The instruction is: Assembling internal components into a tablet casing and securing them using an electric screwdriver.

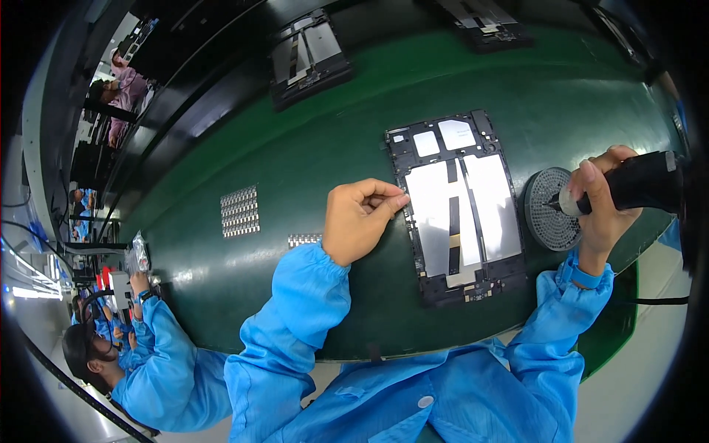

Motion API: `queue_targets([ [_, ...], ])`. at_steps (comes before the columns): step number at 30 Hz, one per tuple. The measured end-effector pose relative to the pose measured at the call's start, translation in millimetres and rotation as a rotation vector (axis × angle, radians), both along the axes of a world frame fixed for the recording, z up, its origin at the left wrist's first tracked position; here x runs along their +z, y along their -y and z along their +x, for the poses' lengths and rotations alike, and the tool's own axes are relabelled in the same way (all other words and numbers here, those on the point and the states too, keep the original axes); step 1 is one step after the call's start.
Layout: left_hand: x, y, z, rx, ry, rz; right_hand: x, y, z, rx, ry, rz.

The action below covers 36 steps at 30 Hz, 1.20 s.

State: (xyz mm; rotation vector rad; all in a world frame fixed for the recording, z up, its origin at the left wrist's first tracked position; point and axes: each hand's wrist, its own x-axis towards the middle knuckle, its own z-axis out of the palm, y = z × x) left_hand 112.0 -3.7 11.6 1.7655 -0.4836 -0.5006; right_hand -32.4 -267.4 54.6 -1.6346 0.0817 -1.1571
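A black rectangular device frame with silvery panels lies on the green belt in front of me. My left hand rests at its left edge, fingers curled, thumb and forefinger pinched against the frame's rim. My right hand grips a black electric screwdriver whose tip points left onto a round grey perforated screw tray just right of the frame.
Two grey sheets of small parts lie on the green belt left of my hand. Two more black frames sit farther back. A person in blue works at my left.
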Motion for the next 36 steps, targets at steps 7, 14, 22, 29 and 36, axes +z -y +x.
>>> queue_targets([
  [7,-7,4,9,-0.026,0.113,0.097,1,2,-1,0.007,0.012,-0.024],
  [14,-3,5,13,-0.039,0.041,0.125,1,4,-1,0.014,0.024,-0.007],
  [22,8,9,26,-0.055,0.252,0.162,3,3,-2,0.012,0.000,-0.041],
  [29,5,17,49,-0.208,0.318,0.229,8,-20,6,0.104,0.073,0.092],
  [36,3,35,79,-0.519,0.229,0.201,31,-85,35,0.326,0.026,0.147],
])
